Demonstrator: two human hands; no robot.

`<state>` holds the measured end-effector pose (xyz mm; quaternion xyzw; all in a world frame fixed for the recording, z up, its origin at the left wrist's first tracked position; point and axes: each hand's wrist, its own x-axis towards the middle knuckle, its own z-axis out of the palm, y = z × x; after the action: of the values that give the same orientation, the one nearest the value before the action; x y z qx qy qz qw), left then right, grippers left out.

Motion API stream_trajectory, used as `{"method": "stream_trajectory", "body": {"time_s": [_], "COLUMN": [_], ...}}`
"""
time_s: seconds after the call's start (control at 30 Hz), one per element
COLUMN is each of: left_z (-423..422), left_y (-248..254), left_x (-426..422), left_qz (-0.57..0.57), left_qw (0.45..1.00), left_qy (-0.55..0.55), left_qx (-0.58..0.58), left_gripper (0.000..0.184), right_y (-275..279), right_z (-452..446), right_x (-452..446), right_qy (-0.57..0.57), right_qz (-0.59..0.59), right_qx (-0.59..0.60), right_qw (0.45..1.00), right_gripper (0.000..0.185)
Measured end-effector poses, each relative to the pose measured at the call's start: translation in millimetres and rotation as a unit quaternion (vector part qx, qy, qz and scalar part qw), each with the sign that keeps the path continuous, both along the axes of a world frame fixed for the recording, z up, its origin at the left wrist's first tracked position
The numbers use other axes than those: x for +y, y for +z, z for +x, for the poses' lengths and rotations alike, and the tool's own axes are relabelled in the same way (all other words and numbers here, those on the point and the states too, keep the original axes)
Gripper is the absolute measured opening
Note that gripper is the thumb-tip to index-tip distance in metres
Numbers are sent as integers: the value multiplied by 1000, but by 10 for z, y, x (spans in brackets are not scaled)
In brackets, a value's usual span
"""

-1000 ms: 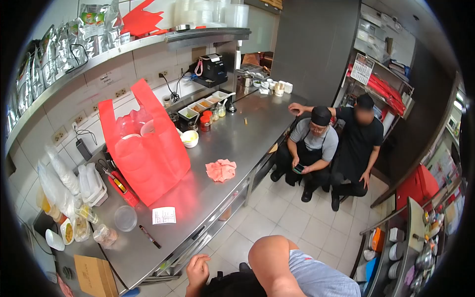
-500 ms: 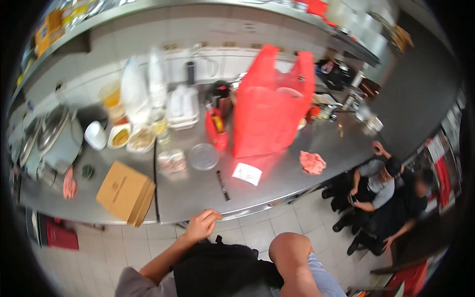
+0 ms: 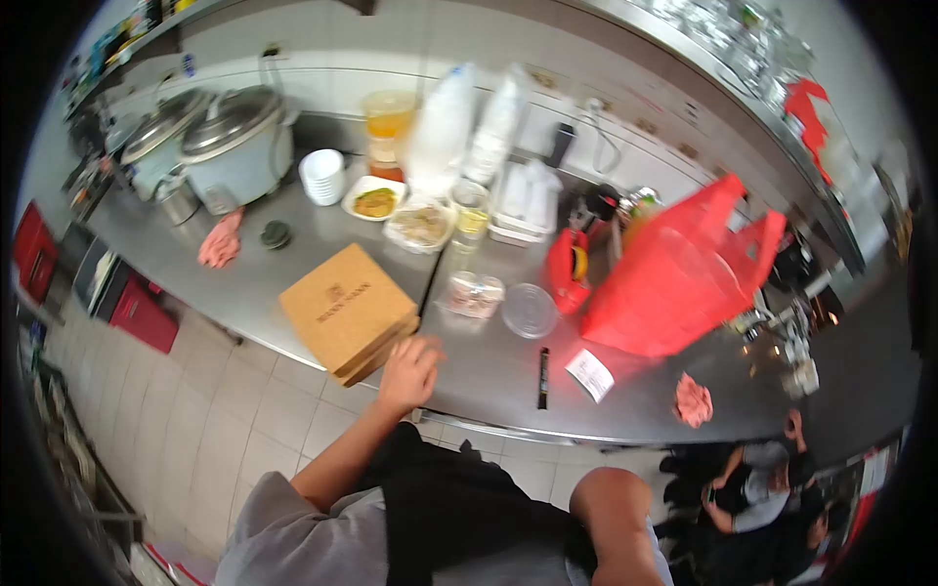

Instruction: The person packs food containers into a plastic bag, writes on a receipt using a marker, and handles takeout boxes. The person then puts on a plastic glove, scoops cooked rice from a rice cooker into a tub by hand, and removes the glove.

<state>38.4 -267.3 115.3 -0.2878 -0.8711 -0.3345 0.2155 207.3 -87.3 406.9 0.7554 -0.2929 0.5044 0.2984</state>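
Observation:
My left hand is at the front edge of the steel counter, beside the right corner of a brown cardboard box. Its fingers are loosely curled and slightly blurred; whether they touch the box I cannot tell. My right hand is out of the picture; only the bent right arm shows at the bottom. Right of the box lie a small clear bag of food, a round clear lid, a black marker and a white paper slip. A big red bag stands behind the slip.
Two rice cookers stand at the back left, near stacked white bowls and food dishes. A pink cloth lies on the right of the counter. Two people are low at the right. A shelf runs above.
The view has swung left, bringing the box and rice cookers nearer the middle. My left hand has moved from the counter's front edge to beside the box.

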Motion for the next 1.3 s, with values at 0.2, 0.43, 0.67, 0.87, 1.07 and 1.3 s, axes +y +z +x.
{"method": "stream_trajectory", "body": {"time_s": [0.2,0.43,0.67,0.87,1.07,1.3], "left_z": [-155,-108,324,448,361,426], "left_y": [-78,-39,-265,-188,69,-49], "left_x": [-648,-675,40,946,1743,2176], "left_qz": [-171,-207,-54,-52,-34,-74], "left_qw": [957,956,996,988,981,987], "left_qy": [217,195,22,-129,-175,-8], "left_qx": [-83,-77,-61,-71,-76,-142], "left_gripper": [62,75,45,32,32,39], "right_y": [-79,-2139,-3632,-3399,-3392,-3597], "right_z": [-343,-1356,-1069,-895,-774,-215], "right_x": [-9,609,1132,1472,3626,5310], "right_qy": [-11,-375,-764,-701,-868,-884], "right_qz": [192,284,347,234,139,260], "right_qx": [-184,-715,-486,-495,-419,-382], "right_qw": [964,518,245,457,226,67], "right_gripper": [12,19,39,41,34,47]}}
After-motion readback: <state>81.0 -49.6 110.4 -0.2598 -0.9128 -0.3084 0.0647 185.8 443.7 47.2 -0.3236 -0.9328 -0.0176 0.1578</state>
